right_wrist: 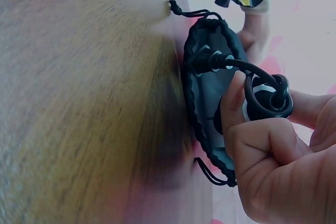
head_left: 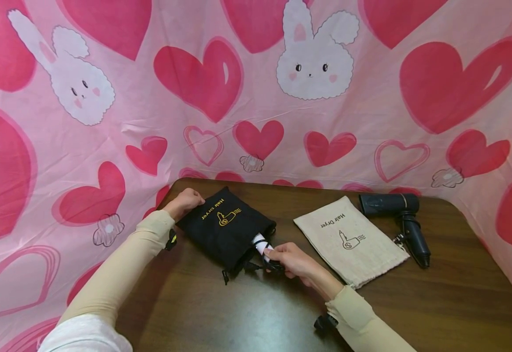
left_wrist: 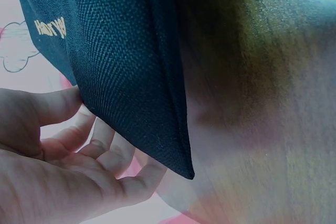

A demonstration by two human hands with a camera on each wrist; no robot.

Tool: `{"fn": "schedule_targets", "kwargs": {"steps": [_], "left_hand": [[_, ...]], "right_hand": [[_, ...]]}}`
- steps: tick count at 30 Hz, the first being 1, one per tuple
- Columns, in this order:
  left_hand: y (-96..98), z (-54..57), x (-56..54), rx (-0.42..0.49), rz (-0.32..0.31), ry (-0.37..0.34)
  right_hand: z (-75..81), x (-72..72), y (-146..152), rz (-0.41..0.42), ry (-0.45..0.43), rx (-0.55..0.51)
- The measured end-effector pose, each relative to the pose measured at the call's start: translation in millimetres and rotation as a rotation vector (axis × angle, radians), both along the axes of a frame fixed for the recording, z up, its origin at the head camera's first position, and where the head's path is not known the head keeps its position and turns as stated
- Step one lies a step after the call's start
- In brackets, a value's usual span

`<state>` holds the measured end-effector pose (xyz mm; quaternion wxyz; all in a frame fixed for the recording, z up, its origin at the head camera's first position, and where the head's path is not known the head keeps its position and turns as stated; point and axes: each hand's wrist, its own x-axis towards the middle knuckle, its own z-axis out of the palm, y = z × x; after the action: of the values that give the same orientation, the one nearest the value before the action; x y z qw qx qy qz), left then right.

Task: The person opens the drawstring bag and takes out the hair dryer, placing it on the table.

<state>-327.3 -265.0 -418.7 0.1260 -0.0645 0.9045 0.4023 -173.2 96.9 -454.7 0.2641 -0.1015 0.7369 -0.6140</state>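
A black drawstring bag (head_left: pixel 220 234) lettered "Hair Dryer" lies tilted on the table. My left hand (head_left: pixel 185 203) pinches its closed far-left edge, thumb above and fingers beneath the cloth (left_wrist: pixel 126 77). At the near-right end, the mouth (right_wrist: pixel 190 98) gapes open. My right hand (head_left: pixel 295 264) grips the white handle (head_left: pixel 261 243) of a hair dryer sticking out of that mouth, its other end hidden inside. A black power cord (right_wrist: pixel 257 72) loops by the handle's end, and its plug (right_wrist: pixel 202 62) lies in the bag's opening.
A beige drawstring bag (head_left: pixel 348 239), also marked "Hair Dryer", lies flat on the wooden table (head_left: pixel 247 313) to the right. Past it rests a black hair dryer (head_left: pixel 388 204) with its handle toward me. A pink heart-and-rabbit cloth (head_left: pixel 256 107) hangs around the table's back and sides.
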Motion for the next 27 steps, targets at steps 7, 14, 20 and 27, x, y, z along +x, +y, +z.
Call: {"fn": "schedule_targets", "kwargs": {"steps": [7,14,20,27], "left_hand": [[-0.4,1.8,1.1,-0.041,-0.007,0.005],[-2.5,1.5,1.1,-0.051,0.0,0.011],[-4.9,-2.1,-0.3,-0.072,-0.009,0.041],[-5.9,-4.6,-1.9,-0.097,-0.017,0.068]], "right_hand": [[1.6,0.6,0.8,-0.004,0.001,0.007],[1.5,0.5,0.5,-0.002,-0.002,0.003],[-1.7,-0.5,0.3,-0.009,-0.009,-0.005],[-3.0,-2.1,1.0,-0.017,-0.017,-0.015]]}}
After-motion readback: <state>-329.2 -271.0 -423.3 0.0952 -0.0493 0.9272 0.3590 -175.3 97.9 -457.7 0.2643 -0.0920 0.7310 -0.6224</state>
